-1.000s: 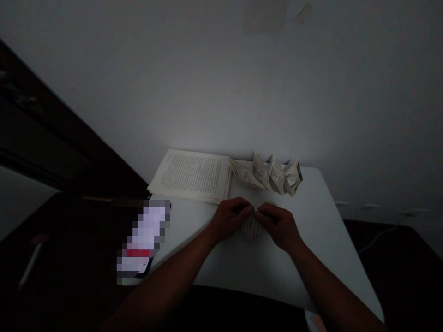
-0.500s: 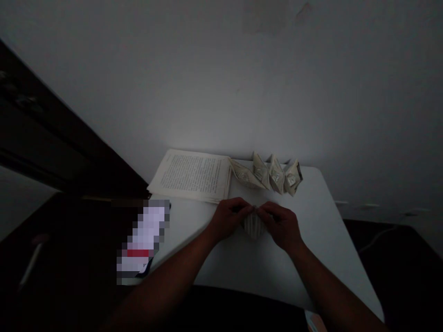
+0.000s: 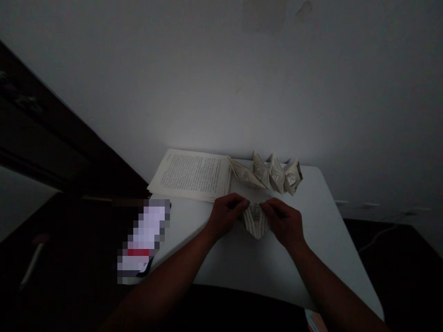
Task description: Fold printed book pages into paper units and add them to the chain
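Note:
Between my hands is a small folded piece of printed paper [image 3: 256, 226], its lower end coming to a point and its upper part spread apart. My left hand [image 3: 226, 213] pinches its upper left corner between thumb and fingers. On the other side, my right hand [image 3: 284, 221] pinches the upper right corner the same way. Beyond the hands stand several folded paper boats [image 3: 246, 175] made of printed pages, side by side in a row.
A stack of printed pages [image 3: 192, 175] lies at the back left of the white table [image 3: 332, 258], against the wall [image 3: 207, 92]. A phone with a blurred screen [image 3: 147, 235] rests at the left edge. A dark door frame [image 3: 69, 124] rises at left.
My hands have moved apart, left hand to the left and right hand to the right. The top of the folded paper has opened between them, showing its inner layer.

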Demonstrator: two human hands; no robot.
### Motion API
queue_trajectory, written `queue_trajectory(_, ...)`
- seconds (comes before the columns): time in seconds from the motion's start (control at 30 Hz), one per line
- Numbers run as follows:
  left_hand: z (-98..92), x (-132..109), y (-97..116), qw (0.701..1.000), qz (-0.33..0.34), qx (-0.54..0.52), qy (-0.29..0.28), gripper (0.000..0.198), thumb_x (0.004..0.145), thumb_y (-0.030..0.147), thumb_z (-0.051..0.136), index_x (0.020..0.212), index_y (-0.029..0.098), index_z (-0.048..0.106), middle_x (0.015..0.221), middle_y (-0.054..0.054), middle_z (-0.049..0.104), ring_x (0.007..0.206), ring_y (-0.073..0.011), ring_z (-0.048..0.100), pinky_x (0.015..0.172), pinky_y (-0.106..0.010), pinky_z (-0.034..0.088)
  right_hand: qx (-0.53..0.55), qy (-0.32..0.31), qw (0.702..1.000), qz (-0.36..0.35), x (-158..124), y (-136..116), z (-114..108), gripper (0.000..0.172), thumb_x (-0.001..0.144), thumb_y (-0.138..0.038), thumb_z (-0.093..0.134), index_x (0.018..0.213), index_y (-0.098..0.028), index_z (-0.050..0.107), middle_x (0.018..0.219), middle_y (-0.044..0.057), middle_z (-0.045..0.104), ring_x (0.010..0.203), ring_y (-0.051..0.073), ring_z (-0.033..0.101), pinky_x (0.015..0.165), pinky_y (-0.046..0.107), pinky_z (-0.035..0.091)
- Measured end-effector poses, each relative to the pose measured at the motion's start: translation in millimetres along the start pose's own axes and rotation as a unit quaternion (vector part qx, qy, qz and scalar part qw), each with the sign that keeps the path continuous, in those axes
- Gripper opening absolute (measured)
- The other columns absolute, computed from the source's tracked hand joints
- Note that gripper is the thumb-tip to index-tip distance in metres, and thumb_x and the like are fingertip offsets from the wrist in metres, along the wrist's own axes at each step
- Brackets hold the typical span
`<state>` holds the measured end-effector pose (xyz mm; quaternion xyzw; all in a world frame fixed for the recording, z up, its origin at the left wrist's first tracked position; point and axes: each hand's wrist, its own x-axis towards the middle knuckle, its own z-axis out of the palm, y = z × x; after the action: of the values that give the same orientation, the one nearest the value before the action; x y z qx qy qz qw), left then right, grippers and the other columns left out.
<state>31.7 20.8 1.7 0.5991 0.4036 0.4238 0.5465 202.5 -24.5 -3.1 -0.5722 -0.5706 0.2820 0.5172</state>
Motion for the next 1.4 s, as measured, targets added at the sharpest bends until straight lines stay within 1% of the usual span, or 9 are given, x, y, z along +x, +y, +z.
queue_trajectory(0.2, -0.8, 1.1, 0.5, 0.999, 0.028, 0.021, 0.036, 0.024, 0.077, 0.038, 0.063, 0.072, 0.014, 0.064, 0.062, 0.000, 0.060, 0.057, -0.0100, 0.055, 0.055, -0.022, 0.045, 0.003, 0.029, 0.999, 0.013, 0.3, -0.5, -1.3, 0.021, 0.081, -0.037, 0.060, 0.073, -0.019, 0.068, 0.069, 0.001, 0.063, 0.065, 0.016, 0.059, 0.060, 0.026, 0.047)
queue_trajectory(0.37, -1.0, 0.9, -0.1, 0.998, 0.037, 0.017, 0.057, 0.022, 0.078, 0.036, 0.063, 0.073, 0.014, 0.065, 0.064, -0.001, 0.061, 0.060, -0.0104, 0.056, 0.058, -0.022, 0.046, 0.002, 0.050, 0.999, 0.018, -0.3, 0.1, -1.9, 0.021, 0.080, -0.038, 0.061, 0.074, -0.018, 0.068, 0.071, 0.001, 0.064, 0.064, 0.015, 0.059, 0.062, 0.026, 0.048)
queue_trajectory(0.57, -1.4, 0.3, 1.2, 0.996, 0.040, 0.015, 0.082, 0.024, 0.078, 0.038, 0.062, 0.073, 0.014, 0.065, 0.064, -0.001, 0.061, 0.059, -0.0101, 0.055, 0.056, -0.022, 0.046, 0.022, 0.079, 0.996, 0.017, 0.3, -1.9, -0.5, 0.022, 0.079, -0.039, 0.062, 0.073, -0.018, 0.067, 0.075, 0.003, 0.066, 0.067, 0.016, 0.061, 0.063, 0.027, 0.049)
queue_trajectory(0.7, -2.4, 1.2, 3.1, 0.994, 0.042, -0.004, 0.104, 0.023, 0.077, 0.037, 0.063, 0.073, 0.014, 0.065, 0.063, -0.001, 0.061, 0.058, -0.0101, 0.054, 0.055, -0.022, 0.046, 0.024, 0.100, 0.995, 0.019, 0.4, -0.8, -1.6, 0.023, 0.078, -0.040, 0.063, 0.075, -0.017, 0.068, 0.077, 0.005, 0.068, 0.070, 0.018, 0.062, 0.064, 0.029, 0.050)
queue_trajectory(0.93, -5.8, 3.0, 0.6, 0.988, 0.048, -0.034, 0.144, 0.023, 0.076, 0.037, 0.064, 0.074, 0.014, 0.064, 0.064, -0.001, 0.060, 0.059, -0.0110, 0.055, 0.056, -0.023, 0.047, 0.022, 0.140, 0.989, 0.031, 1.0, 1.1, -3.7, 0.023, 0.076, -0.040, 0.064, 0.077, -0.018, 0.068, 0.068, 0.002, 0.066, 0.059, 0.015, 0.058, 0.055, 0.027, 0.048)
queue_trajectory(1.1, -9.0, 4.4, -0.5, 0.984, 0.063, -0.044, 0.164, 0.024, 0.076, 0.038, 0.064, 0.076, 0.014, 0.063, 0.058, 0.002, 0.056, 0.053, -0.0093, 0.052, 0.053, -0.022, 0.045, 0.048, 0.173, 0.983, 0.043, 1.8, 0.0, -4.1, 0.025, 0.075, -0.042, 0.065, 0.074, -0.017, 0.065, 0.060, 0.000, 0.061, 0.054, 0.014, 0.055, 0.050, 0.025, 0.046)
queue_trajectory(1.2, -11.6, 5.5, -0.6, 0.980, 0.072, -0.039, 0.180, 0.024, 0.078, 0.038, 0.063, 0.077, 0.014, 0.062, 0.059, 0.002, 0.056, 0.052, -0.0085, 0.051, 0.053, -0.021, 0.044, 0.064, 0.187, 0.979, 0.045, 2.2, 1.3, -4.4, 0.025, 0.076, -0.041, 0.065, 0.075, -0.017, 0.064, 0.055, -0.002, 0.057, 0.050, 0.013, 0.053, 0.049, 0.024, 0.044)
queue_trajectory(1.4, -16.0, 7.2, 0.4, 0.970, 0.077, -0.026, 0.228, 0.024, 0.079, 0.039, 0.061, 0.077, 0.015, 0.059, 0.057, 0.003, 0.054, 0.049, -0.0079, 0.050, 0.052, -0.020, 0.043, 0.092, 0.201, 0.974, 0.042, 3.9, 9.1, -4.7, 0.026, 0.077, -0.041, 0.064, 0.082, -0.016, 0.061, 0.056, -0.002, 0.056, 0.050, 0.012, 0.052, 0.050, 0.025, 0.043)
